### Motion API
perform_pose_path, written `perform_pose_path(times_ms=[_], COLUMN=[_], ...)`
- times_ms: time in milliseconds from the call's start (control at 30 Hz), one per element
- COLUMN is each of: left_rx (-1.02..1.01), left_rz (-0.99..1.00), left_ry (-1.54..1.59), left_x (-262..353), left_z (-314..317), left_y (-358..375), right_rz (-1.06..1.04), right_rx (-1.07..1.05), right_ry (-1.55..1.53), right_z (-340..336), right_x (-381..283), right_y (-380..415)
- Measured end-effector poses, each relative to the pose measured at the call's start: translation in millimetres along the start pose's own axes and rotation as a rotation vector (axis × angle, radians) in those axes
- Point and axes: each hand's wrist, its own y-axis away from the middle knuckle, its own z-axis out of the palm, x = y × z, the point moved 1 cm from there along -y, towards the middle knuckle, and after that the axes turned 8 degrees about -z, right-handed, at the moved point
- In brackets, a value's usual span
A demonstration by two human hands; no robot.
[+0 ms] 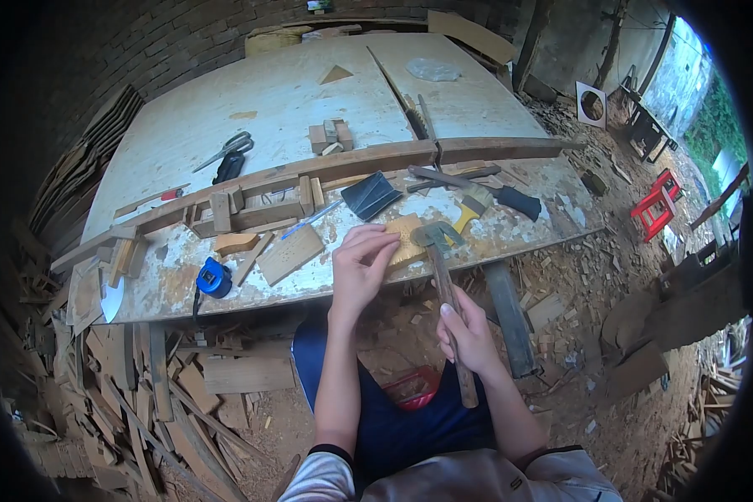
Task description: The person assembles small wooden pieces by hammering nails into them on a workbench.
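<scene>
My right hand [470, 333] is wrapped around the wooden handle of a claw hammer [445, 284]. The hammer's head is over the right end of a small light wood block [406, 227] at the bench's front edge. My left hand [361, 261] is closed in a pinch at the left side of that block, thumb against fingers. Whatever lies between those fingertips is too small or hidden to make out. Just behind the block are a dark scoop-like piece [371, 197] and a brush [472, 207] with a yellow handle.
The worn bench [163, 289] bears a blue tape measure [214, 278], a flat board [290, 255], a wooden frame [255, 216] and scissors [226, 151]. A long wood rail [309, 167] crosses it. Offcuts litter the floor; a red stool [657, 206] stands at right.
</scene>
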Motion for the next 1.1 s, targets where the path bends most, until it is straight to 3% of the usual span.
perform_pose_path(times_ms=[1100], left_rx=[-0.01], left_rz=[0.063], left_ry=[-0.052], left_x=[-3], left_z=[3], left_y=[2], right_rz=[-0.004], right_rx=[-0.004], right_ry=[-0.01], right_z=[1], right_x=[-22], right_y=[1])
